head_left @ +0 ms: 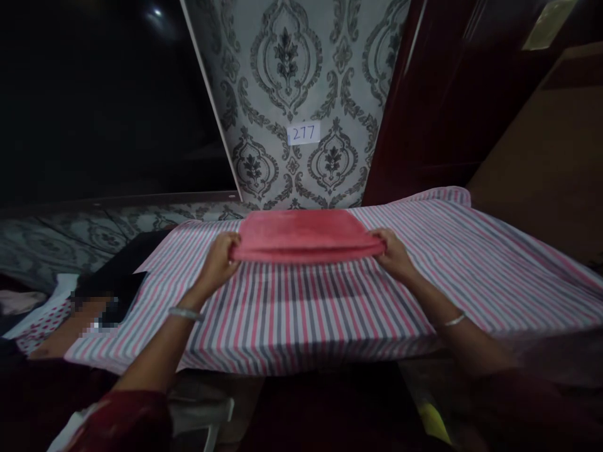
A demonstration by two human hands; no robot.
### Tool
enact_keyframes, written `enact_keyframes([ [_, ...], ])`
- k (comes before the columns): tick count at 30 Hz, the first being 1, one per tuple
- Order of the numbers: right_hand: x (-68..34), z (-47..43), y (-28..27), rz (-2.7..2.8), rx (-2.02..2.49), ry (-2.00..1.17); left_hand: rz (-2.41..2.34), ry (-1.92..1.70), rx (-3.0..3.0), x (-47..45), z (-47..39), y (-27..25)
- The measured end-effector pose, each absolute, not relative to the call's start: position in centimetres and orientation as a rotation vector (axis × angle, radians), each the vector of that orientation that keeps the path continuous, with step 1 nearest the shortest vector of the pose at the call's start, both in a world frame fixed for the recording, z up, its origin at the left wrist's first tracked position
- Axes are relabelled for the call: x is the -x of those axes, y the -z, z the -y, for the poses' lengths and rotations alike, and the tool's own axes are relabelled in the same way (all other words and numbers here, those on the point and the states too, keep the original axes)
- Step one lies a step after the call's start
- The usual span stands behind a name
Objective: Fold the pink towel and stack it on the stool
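"In the head view, where is the cloth (301, 232) sitting?"
"It's spanning the gap between the left hand (220, 256) and the right hand (394, 254), above the striped sheet (301, 314). I can't tell how much is touching the sheet."
"How is it looking to handle?"
"Light and soft, I'm guessing, and neither slippery nor fragile. It's looking folded, so loose layers may slide apart; the two near corners are offering the best hold."
"And the hands?"
"The left is pinching the corner just beside it, fingers narrowed on the edge. The right is gripping the opposite corner likewise. Blur is hiding the exact fingertip placement."
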State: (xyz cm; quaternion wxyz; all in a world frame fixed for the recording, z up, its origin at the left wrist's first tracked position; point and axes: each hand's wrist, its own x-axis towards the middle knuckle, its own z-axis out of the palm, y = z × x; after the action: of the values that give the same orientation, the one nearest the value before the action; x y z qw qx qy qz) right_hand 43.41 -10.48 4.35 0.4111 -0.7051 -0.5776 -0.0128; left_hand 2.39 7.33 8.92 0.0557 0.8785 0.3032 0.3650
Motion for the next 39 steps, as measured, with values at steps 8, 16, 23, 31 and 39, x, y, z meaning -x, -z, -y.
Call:
enact_keyframes([
  [8,-42.9,14.8,6.9,1.696,1.489,0.132,-0.767,-0.739,-3.054,0.7,-2.6,1.6],
  [16,-43.9,14.9,1.0,1.589,1.585,0.005,-0.870,-1.000,-2.705,-0.1,-4.1,-3.3],
  [23,-38.9,-1.3,-6.7,1.550,1.731,0.019,-1.217,-0.716,-2.724,-16.0,-10.1,-8.7],
  [31,-34.9,-7.0,-3.9,1.678,2.254,0.070,-1.566,-0.403,-2.722,-20.9,-12.6,-4.4],
  [39,-35.3,-7.3,1.5,1.665,2.262,0.118,-1.611,-0.405,-2.682,-20.2,-13.0,-0.1],
])
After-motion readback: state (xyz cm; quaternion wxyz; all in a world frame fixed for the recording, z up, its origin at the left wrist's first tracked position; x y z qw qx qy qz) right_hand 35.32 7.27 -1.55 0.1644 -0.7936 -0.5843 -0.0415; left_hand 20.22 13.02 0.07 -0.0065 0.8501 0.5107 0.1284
